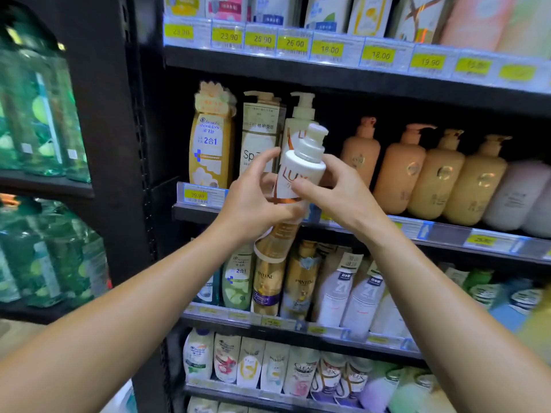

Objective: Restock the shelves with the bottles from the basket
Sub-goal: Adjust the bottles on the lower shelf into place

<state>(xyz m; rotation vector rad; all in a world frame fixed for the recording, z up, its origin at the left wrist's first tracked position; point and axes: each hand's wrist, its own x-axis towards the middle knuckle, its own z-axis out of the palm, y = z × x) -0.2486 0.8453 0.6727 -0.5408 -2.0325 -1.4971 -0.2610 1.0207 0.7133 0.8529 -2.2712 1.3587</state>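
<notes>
While both my hands are up in front of the shelving, I've got the LUX bottle point(299, 174) between them, white w/ a pump top, tilted so the pump leans up and to the right. My left hand point(256, 201) wraps the lower body, fingers curled round it, index tip up near the shoulder. My right hand point(337, 195) pinches the upper part from the other side, thumb across the label. Bottle sits in the air just in front of the middle shelf point(447, 234), not yet on it.

On that shelf: a gold Head & Shoulders bottle point(210, 144) at far left, a boxed cream pump bottle point(259, 129) next to it, then another white pump bottle point(301, 114) right behind the one I'm holding. Further right, a row of tan pump bottles point(417, 171), touching side by side.

Shelf below holds Pantene bottles point(268, 281) and white bottles point(343, 290); refill pouches point(253, 362) under that. Yellow price tags point(293, 43) line the top shelf edge.

Green bottles point(38, 114) at left are blurred, labels unreadable. My hands hide the LUX bottle's middle; its gold lower end shows below my left palm. Top-row products are cut off by the frame. Can't see the basket.
</notes>
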